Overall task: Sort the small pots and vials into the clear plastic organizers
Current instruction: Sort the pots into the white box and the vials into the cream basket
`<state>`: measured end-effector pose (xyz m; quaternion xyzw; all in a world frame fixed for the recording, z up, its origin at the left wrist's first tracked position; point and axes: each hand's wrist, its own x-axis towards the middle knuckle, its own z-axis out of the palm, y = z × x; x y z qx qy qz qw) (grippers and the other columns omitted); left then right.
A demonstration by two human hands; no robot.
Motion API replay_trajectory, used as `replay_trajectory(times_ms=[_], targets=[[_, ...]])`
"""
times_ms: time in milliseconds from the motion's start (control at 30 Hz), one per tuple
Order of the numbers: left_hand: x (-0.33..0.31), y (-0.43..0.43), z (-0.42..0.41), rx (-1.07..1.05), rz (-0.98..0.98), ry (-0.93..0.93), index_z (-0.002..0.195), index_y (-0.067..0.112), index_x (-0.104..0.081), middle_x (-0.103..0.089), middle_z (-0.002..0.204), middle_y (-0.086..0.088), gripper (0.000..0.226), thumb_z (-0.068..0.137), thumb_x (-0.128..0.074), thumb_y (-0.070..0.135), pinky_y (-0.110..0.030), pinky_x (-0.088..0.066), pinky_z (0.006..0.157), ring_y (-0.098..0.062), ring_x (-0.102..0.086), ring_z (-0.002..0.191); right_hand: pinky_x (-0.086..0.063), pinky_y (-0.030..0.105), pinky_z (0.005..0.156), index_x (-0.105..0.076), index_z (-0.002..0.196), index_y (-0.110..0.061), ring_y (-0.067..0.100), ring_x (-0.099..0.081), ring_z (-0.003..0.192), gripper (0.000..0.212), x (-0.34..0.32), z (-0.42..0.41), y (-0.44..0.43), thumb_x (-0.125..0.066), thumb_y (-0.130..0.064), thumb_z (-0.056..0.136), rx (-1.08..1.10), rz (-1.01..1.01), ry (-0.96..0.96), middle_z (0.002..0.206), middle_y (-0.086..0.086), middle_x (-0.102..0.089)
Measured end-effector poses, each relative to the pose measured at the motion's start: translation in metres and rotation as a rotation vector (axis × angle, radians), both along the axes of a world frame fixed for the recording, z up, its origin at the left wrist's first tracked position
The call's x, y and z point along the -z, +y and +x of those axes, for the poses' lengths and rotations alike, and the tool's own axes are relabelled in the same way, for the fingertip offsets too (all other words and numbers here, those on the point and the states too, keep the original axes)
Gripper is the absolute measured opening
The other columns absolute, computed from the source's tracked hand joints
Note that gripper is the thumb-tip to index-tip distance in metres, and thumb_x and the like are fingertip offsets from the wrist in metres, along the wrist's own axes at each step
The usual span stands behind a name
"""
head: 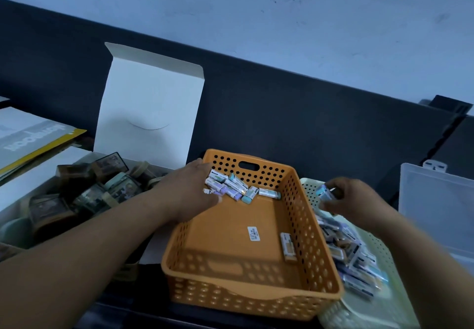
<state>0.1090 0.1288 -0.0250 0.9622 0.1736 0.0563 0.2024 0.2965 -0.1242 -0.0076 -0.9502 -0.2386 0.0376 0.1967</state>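
An orange perforated basket (230, 228) sits in front of me. Several small vials (236, 186) with teal and purple caps lie at its far end, and one brown-capped vial (288, 248) lies near its right wall. My left hand (189, 192) reaches over the basket's far left corner, fingers touching the vial cluster. My right hand (351, 200) hovers over a pale green basket (372, 300) full of vials and grips one vial (323, 193) between fingers and thumb.
An open white carton (148, 103) at the left holds several dark banded packs (84, 192). Papers (30, 139) lie at the far left. A clear plastic organizer (438, 208) stands at the right. A dark backboard runs behind everything.
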Motion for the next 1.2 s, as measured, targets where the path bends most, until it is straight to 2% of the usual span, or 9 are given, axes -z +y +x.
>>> replay_trajectory(times_ms=[100, 167, 333, 533, 733, 833, 933, 1067, 1200], targets=[[-0.003, -0.002, -0.002, 0.006, -0.006, 0.005, 0.146, 0.020, -0.029, -0.030, 0.151, -0.001, 0.066, 0.091, -0.054, 0.046, -0.030, -0.032, 0.102, -0.018, -0.035, 0.134, -0.050, 0.033, 0.085, -0.055, 0.130, -0.019, 0.016, -0.060, 0.101, 0.054, 0.003, -0.002, -0.001, -0.077, -0.027, 0.080, 0.006, 0.018, 0.005, 0.120, 0.002, -0.063], [-0.004, -0.003, -0.004, 0.011, -0.006, 0.000, 0.146, 0.020, -0.029, -0.029, 0.151, 0.000, 0.065, 0.091, -0.054, 0.045, -0.030, -0.032, 0.102, -0.017, -0.035, 0.134, -0.045, 0.028, 0.084, -0.053, 0.134, -0.019, 0.014, -0.056, 0.107, 0.056, -0.002, -0.009, 0.004, -0.075, -0.026, 0.083, -0.022, 0.084, -0.050, 0.127, 0.000, -0.060], [-0.003, -0.001, -0.004, 0.011, 0.011, 0.006, 0.147, 0.019, -0.027, -0.029, 0.151, 0.000, 0.068, 0.091, -0.053, 0.048, -0.032, -0.034, 0.103, -0.018, -0.035, 0.135, -0.042, 0.027, 0.091, -0.056, 0.129, -0.025, 0.006, -0.052, 0.111, 0.048, -0.014, -0.037, 0.041, -0.073, -0.029, 0.084, -0.228, 0.127, -0.126, 0.123, -0.009, -0.058], [0.001, 0.004, -0.005, 0.021, 0.045, 0.014, 0.148, 0.020, -0.026, -0.023, 0.155, 0.000, 0.069, 0.091, -0.051, 0.050, -0.032, -0.033, 0.104, -0.020, -0.034, 0.137, -0.041, 0.028, 0.096, -0.050, 0.137, -0.027, 0.017, -0.050, 0.124, 0.056, -0.006, -0.044, 0.111, -0.069, -0.037, 0.086, -0.392, -0.150, -0.038, 0.136, -0.005, -0.053], [0.003, 0.006, -0.004, 0.025, 0.013, -0.010, 0.144, 0.021, -0.031, -0.029, 0.150, 0.000, 0.065, 0.090, -0.052, 0.051, -0.034, -0.035, 0.102, -0.021, -0.038, 0.133, -0.046, 0.034, 0.097, -0.039, 0.144, -0.027, 0.019, -0.054, 0.114, 0.071, 0.022, -0.029, 0.152, -0.073, -0.031, 0.082, -0.437, -0.384, 0.056, 0.129, -0.002, -0.057], [0.004, 0.007, -0.004, 0.028, -0.010, -0.011, 0.144, 0.020, -0.030, -0.027, 0.151, -0.001, 0.065, 0.091, -0.052, 0.050, -0.034, -0.034, 0.102, -0.022, -0.037, 0.133, -0.042, 0.036, 0.104, -0.038, 0.142, -0.026, 0.020, -0.050, 0.121, 0.080, 0.035, -0.023, 0.154, -0.080, -0.032, 0.075, -0.430, -0.341, 0.119, 0.132, -0.004, -0.051], [0.004, 0.007, -0.004, 0.024, -0.016, 0.008, 0.148, 0.019, -0.025, -0.016, 0.158, -0.002, 0.069, 0.092, -0.050, 0.050, -0.035, -0.031, 0.106, -0.025, -0.031, 0.138, -0.043, 0.036, 0.103, -0.044, 0.138, -0.025, 0.018, -0.049, 0.121, 0.076, 0.043, -0.016, 0.151, -0.081, -0.037, 0.072, -0.387, -0.252, 0.149, 0.128, -0.004, -0.051], [0.006, 0.008, -0.004, 0.027, -0.014, 0.013, 0.148, 0.019, -0.024, -0.012, 0.159, -0.002, 0.070, 0.091, -0.050, 0.052, -0.035, -0.031, 0.106, -0.026, -0.031, 0.138, -0.030, 0.043, 0.113, -0.028, 0.149, -0.031, 0.025, -0.030, 0.135, 0.089, 0.052, -0.017, 0.150, -0.076, -0.047, 0.075, -0.371, -0.323, 0.065, 0.143, 0.000, -0.034], [0.006, 0.009, -0.005, 0.033, -0.027, 0.004, 0.149, 0.021, -0.024, -0.008, 0.160, 0.000, 0.071, 0.091, -0.051, 0.052, -0.035, -0.030, 0.106, -0.026, -0.030, 0.139, -0.031, 0.042, 0.112, -0.032, 0.146, -0.037, 0.023, -0.033, 0.134, 0.082, 0.057, -0.020, 0.154, -0.076, -0.039, 0.077, -0.445, -0.332, 0.071, 0.144, -0.002, -0.042]])
